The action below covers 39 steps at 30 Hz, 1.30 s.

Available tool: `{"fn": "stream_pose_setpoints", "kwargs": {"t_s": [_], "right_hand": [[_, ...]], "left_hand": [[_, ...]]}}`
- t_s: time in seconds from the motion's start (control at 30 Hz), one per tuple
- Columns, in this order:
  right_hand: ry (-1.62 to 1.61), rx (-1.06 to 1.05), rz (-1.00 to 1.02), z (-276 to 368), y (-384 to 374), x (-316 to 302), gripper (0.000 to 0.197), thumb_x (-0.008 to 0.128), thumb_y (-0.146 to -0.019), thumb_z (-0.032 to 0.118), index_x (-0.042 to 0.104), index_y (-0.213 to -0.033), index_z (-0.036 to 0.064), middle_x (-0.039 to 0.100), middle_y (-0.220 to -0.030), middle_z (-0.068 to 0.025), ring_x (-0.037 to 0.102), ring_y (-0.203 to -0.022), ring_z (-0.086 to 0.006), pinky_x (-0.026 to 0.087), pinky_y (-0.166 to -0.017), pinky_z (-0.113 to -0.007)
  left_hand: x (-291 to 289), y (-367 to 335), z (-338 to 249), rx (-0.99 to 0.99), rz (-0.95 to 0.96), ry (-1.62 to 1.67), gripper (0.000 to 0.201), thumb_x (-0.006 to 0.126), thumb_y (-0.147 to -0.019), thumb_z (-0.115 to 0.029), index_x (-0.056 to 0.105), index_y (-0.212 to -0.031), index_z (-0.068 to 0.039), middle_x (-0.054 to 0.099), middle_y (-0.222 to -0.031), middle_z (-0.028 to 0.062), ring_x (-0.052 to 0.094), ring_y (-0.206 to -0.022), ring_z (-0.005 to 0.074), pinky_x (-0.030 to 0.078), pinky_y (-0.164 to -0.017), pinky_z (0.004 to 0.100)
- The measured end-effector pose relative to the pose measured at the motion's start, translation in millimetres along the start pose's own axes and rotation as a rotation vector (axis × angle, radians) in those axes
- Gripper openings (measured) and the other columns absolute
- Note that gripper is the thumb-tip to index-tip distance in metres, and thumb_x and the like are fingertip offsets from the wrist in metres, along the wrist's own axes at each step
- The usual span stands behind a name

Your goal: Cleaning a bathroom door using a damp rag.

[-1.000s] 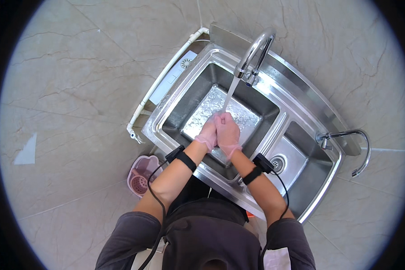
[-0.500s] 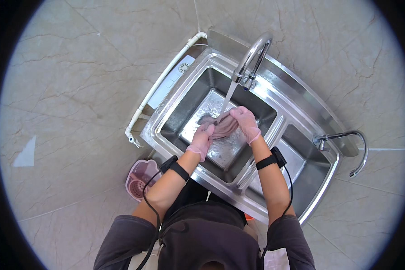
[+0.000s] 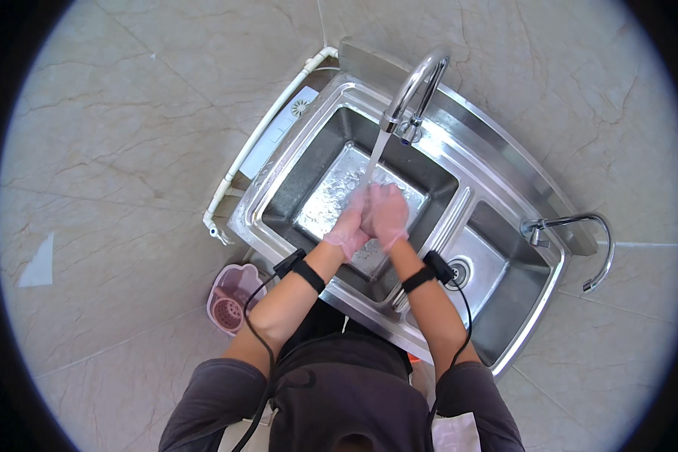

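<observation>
Both my hands, in thin see-through pink gloves, are pressed together over the left basin (image 3: 286,203) of a steel double sink. My left hand (image 3: 349,228) is closed, with its fingers against the other palm. Closed beside it and partly overlapping it is my right hand (image 3: 389,215). The greyish-pink cloth is bunched between them and almost wholly hidden by the gloves. From the tall curved faucet (image 3: 416,87) a stream of water (image 3: 375,157) runs down onto my fingers. Water wets the basin's floor.
The right basin (image 3: 493,267) has a drain (image 3: 457,273), and a second faucet (image 3: 572,220) curves out at its far right. A white pipe (image 3: 264,124) runs along the sink's left side. A pink mop bucket (image 3: 237,290) stands on the floor at the left.
My hands have come together, the right one moving left and toward me. The cloth, stretched between them before, is now gathered up inside them. The view has shifted slightly.
</observation>
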State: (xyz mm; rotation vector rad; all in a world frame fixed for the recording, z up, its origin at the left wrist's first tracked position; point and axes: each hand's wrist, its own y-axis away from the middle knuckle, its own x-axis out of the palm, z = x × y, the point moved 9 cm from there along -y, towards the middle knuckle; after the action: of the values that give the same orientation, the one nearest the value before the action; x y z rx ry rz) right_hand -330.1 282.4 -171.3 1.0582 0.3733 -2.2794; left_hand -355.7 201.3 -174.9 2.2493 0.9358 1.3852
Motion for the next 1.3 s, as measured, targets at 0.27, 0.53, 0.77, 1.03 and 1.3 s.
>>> {"fn": "stream_pose_setpoints", "kwargs": {"t_s": [0.27,0.53,0.77,1.03,1.3], "right_hand": [[-0.261,0.084,0.206,66,33,-2,0.029,0.054,-0.079,0.034,0.057,-0.085,0.0055,0.062,-0.08,-0.0166,0.059,-0.078,-0.0354,0.046,-0.069,-0.04],[-0.962,0.392,0.522,-1,0,32,0.037,0.055,-0.084,0.035,0.057,-0.104,0.0032,0.063,-0.083,-0.0088,0.059,-0.078,-0.0177,0.045,-0.069,-0.03],[-0.763,0.363,0.512,-27,-4,44,0.025,0.058,-0.082,0.024,0.063,-0.09,0.0001,0.062,-0.075,-0.0049,0.056,-0.068,-0.0139,0.046,-0.063,-0.029],[-0.571,0.172,-0.056,-60,-31,-14,0.018,0.047,-0.087,0.017,0.055,-0.085,0.0014,0.057,-0.08,-0.008,0.053,-0.077,-0.0147,0.043,-0.071,-0.028],[-0.575,0.127,0.645,-14,1,13,0.026,0.064,-0.078,0.012,0.054,-0.099,0.0017,0.056,-0.074,-0.0029,0.053,-0.066,-0.0094,0.044,-0.059,-0.025]], "left_hand": [[-57,5,-14,-0.006,-0.009,0.035,0.041,0.036,-0.095,-0.04,0.042,-0.121,-0.009,0.051,-0.117,0.0074,0.053,-0.106,0.0206,0.048,-0.084,0.0354],[-48,22,-37,0.211,-0.084,-0.383,0.046,0.04,-0.094,-0.042,0.036,-0.124,-0.008,0.049,-0.115,0.0082,0.047,-0.106,0.0144,0.041,-0.088,0.029],[-60,41,-69,0.368,-0.101,-0.422,0.049,0.058,-0.083,-0.003,0.041,-0.128,-0.006,0.052,-0.113,0.01,0.052,-0.1,0.0147,0.044,-0.084,0.0263],[-104,36,-112,0.487,-0.253,0.173,0.036,0.051,-0.089,-0.008,0.043,-0.124,-0.004,0.053,-0.114,0.0124,0.055,-0.103,0.0238,0.047,-0.087,0.0369],[-39,10,-109,0.283,0.115,0.382,0.033,0.047,-0.092,-0.014,0.041,-0.124,-0.008,0.049,-0.12,0.0118,0.051,-0.108,0.0253,0.043,-0.091,0.0395]]}}
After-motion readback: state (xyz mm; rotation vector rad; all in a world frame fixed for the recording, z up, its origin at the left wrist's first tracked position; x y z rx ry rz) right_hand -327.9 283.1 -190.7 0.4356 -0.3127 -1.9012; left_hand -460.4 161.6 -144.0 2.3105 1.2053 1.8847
